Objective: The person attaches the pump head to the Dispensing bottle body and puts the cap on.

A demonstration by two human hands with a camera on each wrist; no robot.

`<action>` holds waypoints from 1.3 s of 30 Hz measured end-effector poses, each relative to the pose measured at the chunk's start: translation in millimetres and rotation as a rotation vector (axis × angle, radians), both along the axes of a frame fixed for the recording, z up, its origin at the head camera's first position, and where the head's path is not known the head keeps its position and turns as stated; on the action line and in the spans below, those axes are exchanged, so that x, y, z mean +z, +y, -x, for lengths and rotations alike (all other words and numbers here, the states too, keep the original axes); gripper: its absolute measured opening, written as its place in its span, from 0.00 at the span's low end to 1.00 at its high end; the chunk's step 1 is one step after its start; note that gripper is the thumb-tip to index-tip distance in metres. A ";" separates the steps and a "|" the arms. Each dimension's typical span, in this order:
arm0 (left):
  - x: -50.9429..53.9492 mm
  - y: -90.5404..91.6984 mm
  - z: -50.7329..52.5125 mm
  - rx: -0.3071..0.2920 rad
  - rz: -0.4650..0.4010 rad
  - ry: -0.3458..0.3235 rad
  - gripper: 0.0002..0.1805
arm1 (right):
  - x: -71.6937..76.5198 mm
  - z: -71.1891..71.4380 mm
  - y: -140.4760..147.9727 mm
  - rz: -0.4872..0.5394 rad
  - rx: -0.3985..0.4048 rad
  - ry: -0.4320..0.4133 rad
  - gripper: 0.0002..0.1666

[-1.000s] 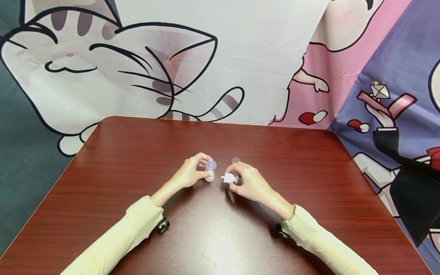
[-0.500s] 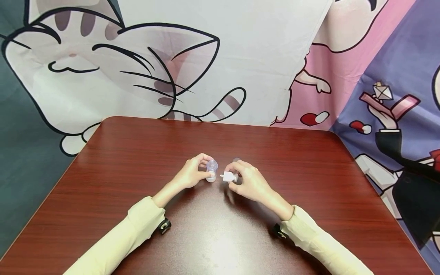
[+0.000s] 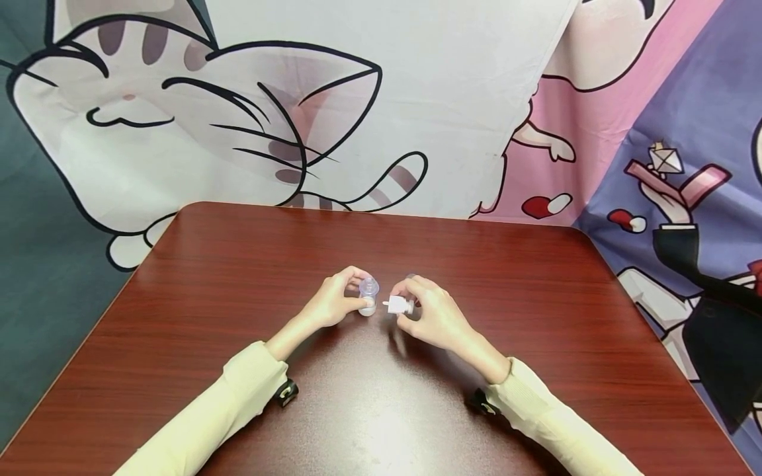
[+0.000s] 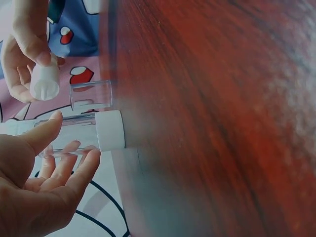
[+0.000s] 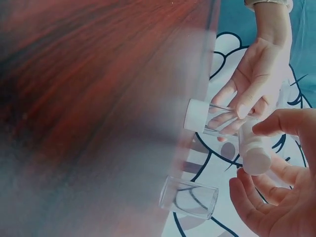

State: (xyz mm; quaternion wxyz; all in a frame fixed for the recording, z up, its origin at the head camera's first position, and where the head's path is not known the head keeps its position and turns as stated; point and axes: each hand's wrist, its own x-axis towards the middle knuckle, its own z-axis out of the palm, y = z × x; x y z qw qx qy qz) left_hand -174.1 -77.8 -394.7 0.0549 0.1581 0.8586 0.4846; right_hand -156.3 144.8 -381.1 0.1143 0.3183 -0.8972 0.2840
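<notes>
My left hand (image 3: pixel 333 301) curls its fingers and thumb round a clear bottle (image 3: pixel 369 288) with a white base (image 4: pixel 110 130), which stands upright on the table. Just right of it, my right hand (image 3: pixel 436 313) pinches a small white pump head (image 3: pixel 397 305), its nozzle pointing left toward the bottle; the two parts are apart. In the right wrist view the white part (image 5: pixel 256 157) lies between thumb and fingers. Behind the right hand stands a clear cap (image 5: pixel 189 198), also seen as a clear cylinder (image 4: pixel 92 96) in the left wrist view.
The dark red wooden table (image 3: pixel 286 244) reaches past both forearms. A cloth with cartoon drawings (image 3: pixel 464 99) hangs behind its far edge. Black bands (image 3: pixel 286 392) show at both cuffs.
The head view has shifted slightly, moving the scene a little to the right. Both hands keep their holds, and the bottle and white part stay nearly the same distance apart.
</notes>
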 end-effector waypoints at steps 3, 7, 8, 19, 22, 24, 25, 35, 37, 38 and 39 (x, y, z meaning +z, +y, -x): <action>0.6 -0.1 -0.6 0.003 -0.005 -0.002 0.21 | 2.1 -1.6 0.8 0.000 -0.009 -0.003 0.20; 0.4 -0.7 -0.5 0.004 -0.004 0.007 0.21 | 4.4 -2.5 1.6 -0.004 -0.026 -0.002 0.20; 0.1 -0.8 -0.3 0.002 -0.002 0.011 0.21 | 5.1 -2.5 1.7 -0.004 -0.030 -0.002 0.20; -1.4 -0.2 0.7 -0.002 -0.013 -0.003 0.21 | 5.3 -0.2 1.9 0.000 -0.043 -0.004 0.20; -1.0 -0.1 0.6 -0.001 -0.016 -0.003 0.21 | 4.9 0.5 1.7 0.009 -0.048 -0.003 0.20; -0.4 -0.1 0.2 -0.001 -0.018 -0.002 0.21 | 5.3 0.8 1.3 0.019 -0.047 -0.006 0.20; 0.1 -0.2 -0.2 -0.002 -0.019 -0.001 0.21 | 5.7 0.8 1.0 0.023 -0.046 -0.008 0.20; 0.1 -0.6 -0.6 -0.006 -0.009 0.022 0.20 | 6.2 1.3 -0.9 0.086 -0.022 -0.023 0.20; 0.0 -0.3 -0.3 -0.007 -0.008 0.020 0.20 | 6.2 1.2 -0.9 0.103 -0.017 -0.031 0.20; 0.4 -0.2 -0.6 -0.008 -0.009 0.017 0.20 | 6.2 1.1 -0.9 0.112 -0.015 -0.035 0.20; 0.3 -0.2 -0.5 -0.009 -0.009 0.015 0.21 | 6.1 1.1 -0.9 0.120 -0.012 -0.039 0.20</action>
